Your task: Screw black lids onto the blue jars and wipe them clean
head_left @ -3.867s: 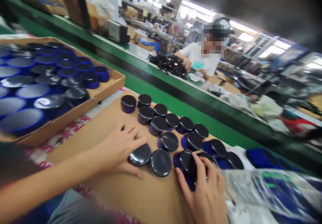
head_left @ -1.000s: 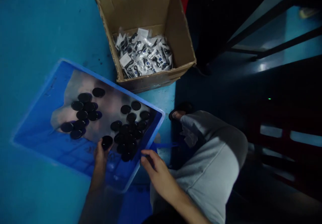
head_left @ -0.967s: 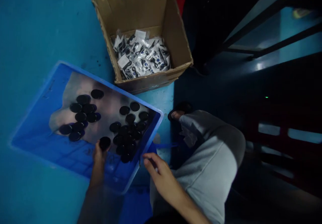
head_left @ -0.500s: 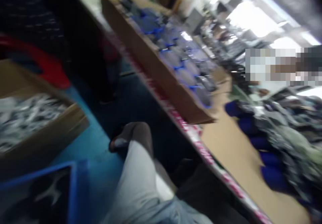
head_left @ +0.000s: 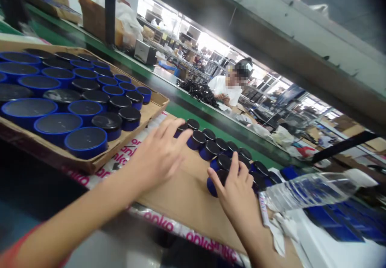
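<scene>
Two rows of short blue cylinders with glossy black tops (head_left: 210, 150) stand on a cardboard sheet (head_left: 183, 193). At the far left end of these rows is my left hand (head_left: 161, 151), slightly blurred, its fingers spread beside and partly over one cylinder (head_left: 181, 129). My right hand (head_left: 238, 187) is at the near right part of the group. Its thumb and forefinger are apart around a near cylinder (head_left: 220, 176); whether they press on it I cannot tell. Both hands partly cover the cylinders behind them.
At left, a shallow cardboard tray (head_left: 120, 144) holds many similar blue cylinders. A clear plastic bottle (head_left: 313, 191) lies on the right by crumpled white paper (head_left: 279, 232). Beyond the green belt (head_left: 169, 84), a person (head_left: 227, 93) sits near a black heap (head_left: 197, 91). A beam (head_left: 271, 31) crosses overhead.
My view has swung up from the floor and my legs to the bench. Both my hands have come into view over the cylinders.
</scene>
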`<state>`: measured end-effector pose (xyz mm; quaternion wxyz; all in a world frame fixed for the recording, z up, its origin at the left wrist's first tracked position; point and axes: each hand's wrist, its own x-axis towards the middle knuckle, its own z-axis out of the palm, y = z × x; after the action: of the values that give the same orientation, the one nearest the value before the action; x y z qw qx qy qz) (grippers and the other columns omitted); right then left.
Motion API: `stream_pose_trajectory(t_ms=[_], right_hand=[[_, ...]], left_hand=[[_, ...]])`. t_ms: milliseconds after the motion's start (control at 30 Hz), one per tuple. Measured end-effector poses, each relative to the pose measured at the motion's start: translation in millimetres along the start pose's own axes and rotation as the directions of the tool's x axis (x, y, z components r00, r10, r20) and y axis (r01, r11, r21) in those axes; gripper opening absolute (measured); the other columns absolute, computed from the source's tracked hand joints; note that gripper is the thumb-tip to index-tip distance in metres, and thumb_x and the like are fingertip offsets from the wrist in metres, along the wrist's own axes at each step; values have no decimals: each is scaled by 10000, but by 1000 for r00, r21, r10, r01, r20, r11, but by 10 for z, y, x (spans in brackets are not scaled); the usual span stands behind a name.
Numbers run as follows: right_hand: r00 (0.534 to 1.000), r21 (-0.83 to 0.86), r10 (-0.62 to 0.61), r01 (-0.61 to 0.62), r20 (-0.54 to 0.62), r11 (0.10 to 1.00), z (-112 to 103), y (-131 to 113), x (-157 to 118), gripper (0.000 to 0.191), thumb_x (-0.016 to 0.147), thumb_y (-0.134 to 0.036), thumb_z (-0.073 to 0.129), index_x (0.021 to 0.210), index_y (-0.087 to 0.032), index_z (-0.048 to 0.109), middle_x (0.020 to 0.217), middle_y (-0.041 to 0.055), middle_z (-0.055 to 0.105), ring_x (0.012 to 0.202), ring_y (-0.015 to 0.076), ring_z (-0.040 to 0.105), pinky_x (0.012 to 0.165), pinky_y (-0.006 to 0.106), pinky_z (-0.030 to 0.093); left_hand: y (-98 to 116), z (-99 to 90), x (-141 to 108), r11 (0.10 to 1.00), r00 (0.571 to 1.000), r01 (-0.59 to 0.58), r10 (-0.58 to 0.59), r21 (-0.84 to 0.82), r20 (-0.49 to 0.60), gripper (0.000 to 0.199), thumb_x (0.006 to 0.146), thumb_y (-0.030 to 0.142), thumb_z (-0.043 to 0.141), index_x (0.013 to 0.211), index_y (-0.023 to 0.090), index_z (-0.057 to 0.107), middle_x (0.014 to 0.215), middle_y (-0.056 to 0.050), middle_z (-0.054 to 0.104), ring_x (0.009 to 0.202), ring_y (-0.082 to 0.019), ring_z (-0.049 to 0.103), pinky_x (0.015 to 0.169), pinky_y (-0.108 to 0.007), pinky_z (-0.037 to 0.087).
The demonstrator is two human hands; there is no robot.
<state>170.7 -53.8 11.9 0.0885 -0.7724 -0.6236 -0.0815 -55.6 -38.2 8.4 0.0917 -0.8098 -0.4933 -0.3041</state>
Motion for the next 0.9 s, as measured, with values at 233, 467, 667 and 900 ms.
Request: stream_pose_trajectory(t_ms=[233,467,667,900], right_hand=[[989,80,19,-31,147,996,-4,69,165,768,993,-292,545,1626,-48,186,1472,290,457,1327,445,549,912,492,583],[992,142,-27,9,127,990,106,267,247,706,971,-294,603,1593,-99,331,1589,219,405,1338,453,534,1058,583,484],[999,304,-40,35,11,952,201,320,294,601,950,-428,623,1463,-131,523,1435,174,600,1227,469,613,964,642,513],[996,640,60,-4,-66,769,85,778,63,833,839,-695,575,1474,-157,533,1444,138,620,1301,347,611,1096,529,485]], left_hand=[[-536,714,1365,998,861,-55,38,20,508,1190,753,593,815,1633,274,82,1728,-160,16,1553,-475,108,1202,-733,240],[-442,764,1601,1000,783,-22,8,15,622,689,916,346,710,1512,216,392,1447,-149,518,1269,-334,566,1028,-561,525],[-380,876,1599,999,825,-46,35,6,563,641,937,298,683,1510,246,403,1528,-137,451,1272,-325,565,1036,-567,524],[-335,614,1204,957,908,289,-275,4,316,600,869,370,767,1385,173,535,1328,-146,616,1208,-333,617,1019,-590,523]])
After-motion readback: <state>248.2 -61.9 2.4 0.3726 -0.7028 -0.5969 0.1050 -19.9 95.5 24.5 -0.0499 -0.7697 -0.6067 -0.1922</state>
